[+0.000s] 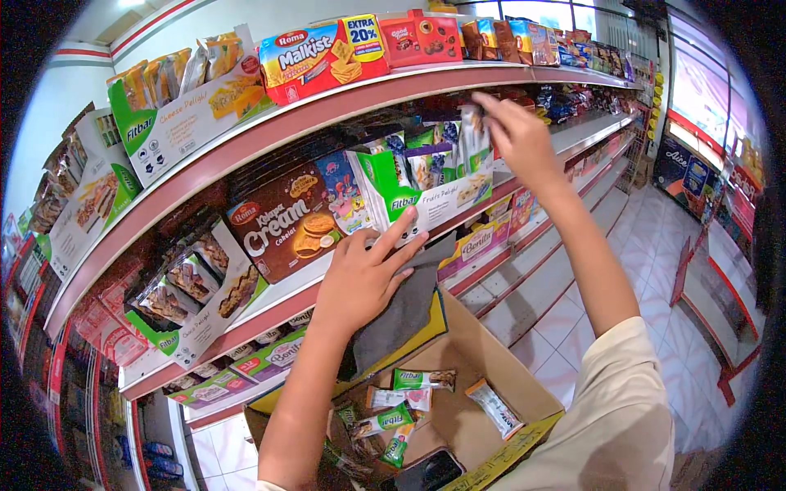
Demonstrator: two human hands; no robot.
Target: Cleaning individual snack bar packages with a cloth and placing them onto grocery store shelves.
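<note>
A white and green display box of wrapped snack bars stands on the middle shelf, its front open at the top. My left hand is open, fingers spread, with the fingertips against the lower left of the box's front. At the box's right end, my right hand pinches the top of an upright snack bar in a pale wrapper. Other bars with green and purple wrappers lean inside the box. Below my hands is a cardboard carton with several loose wrapped bars and a dark phone.
Left of the display box are a brown biscuit box and another bar display. On the top shelf stand a red cracker pack and a cheese-bar display. A dark carton flap rises against the lower shelf. Tiled floor lies to the right.
</note>
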